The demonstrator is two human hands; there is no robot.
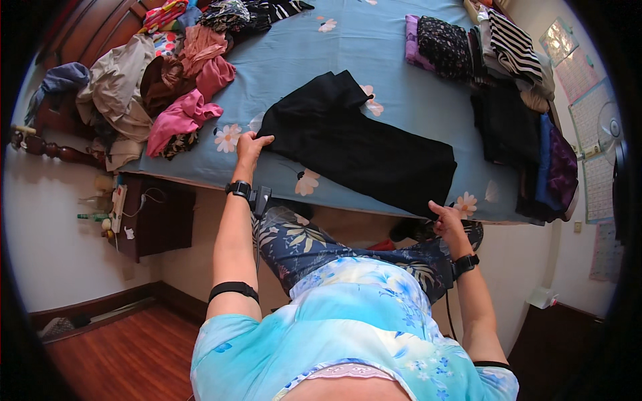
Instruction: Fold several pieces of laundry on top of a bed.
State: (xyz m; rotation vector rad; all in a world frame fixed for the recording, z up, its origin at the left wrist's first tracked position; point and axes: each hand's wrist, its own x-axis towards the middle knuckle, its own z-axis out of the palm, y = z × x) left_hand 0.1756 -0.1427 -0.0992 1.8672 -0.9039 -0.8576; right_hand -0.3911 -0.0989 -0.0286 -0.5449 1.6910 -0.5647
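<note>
A black short-sleeved top (pixel 361 144) lies on the bed, folded lengthwise, with one sleeve (pixel 351 90) pointing away from me. My left hand (pixel 250 148) is closed on the top's near edge at its left end, thumb over the cloth and fingers mostly hidden. At the other end, my right hand (pixel 448 219) pinches the near corner beside the bed's edge. Between my hands the cloth runs slantwise, higher at the left, and looks fairly flat.
The blue flowered sheet (pixel 394 40) covers the bed. Loose, rumpled clothes (pixel 180 87) are heaped on the left by the wooden headboard (pixel 73 40). Folded clothes (pixel 515 120) stand in stacks on the right. A dark bedside cabinet (pixel 157 217) stands at the lower left.
</note>
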